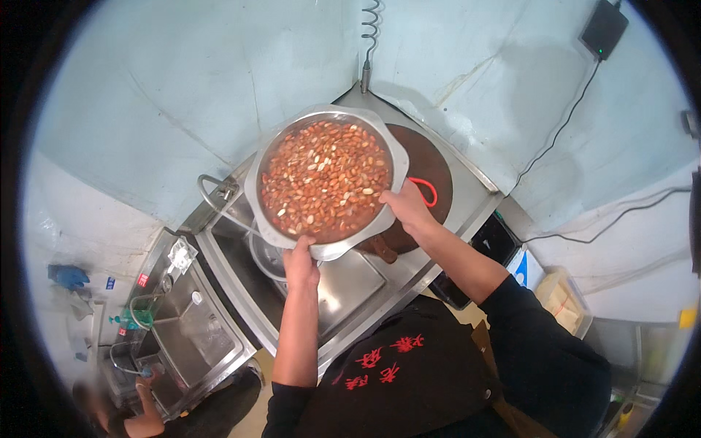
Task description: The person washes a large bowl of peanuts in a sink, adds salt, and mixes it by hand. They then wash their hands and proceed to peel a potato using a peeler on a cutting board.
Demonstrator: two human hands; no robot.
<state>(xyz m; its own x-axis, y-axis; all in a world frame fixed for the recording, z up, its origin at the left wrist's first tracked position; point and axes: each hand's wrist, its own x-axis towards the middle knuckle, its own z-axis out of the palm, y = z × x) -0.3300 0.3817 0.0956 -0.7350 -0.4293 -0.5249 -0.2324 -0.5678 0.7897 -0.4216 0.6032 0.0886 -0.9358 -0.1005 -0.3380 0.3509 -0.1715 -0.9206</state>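
Note:
A wide steel basin (401, 157) of reddish-skinned peanuts (323, 175) in cloudy water is held up over the counter, near the wall corner. My left hand (300, 264) grips its near rim, thumb on top. On the right side of the rim, my right hand (408, 207) has hold in the same way. Partly covered behind the basin is a round dark chopping board (435, 159). A red cord loop (434, 192) and a brown handle-like piece (385, 249) show on the board. Below the basin's left side, a clear round container (265, 254) is partly hidden in the sink (233, 246).
A curved tap (205, 191) rises at the sink's left. Further left is a second steel sink (200, 334), with another person's hand (145, 378) at a basin beyond it. A cable (558, 134) hangs down the right wall. A plastic tub (564, 301) stands at right.

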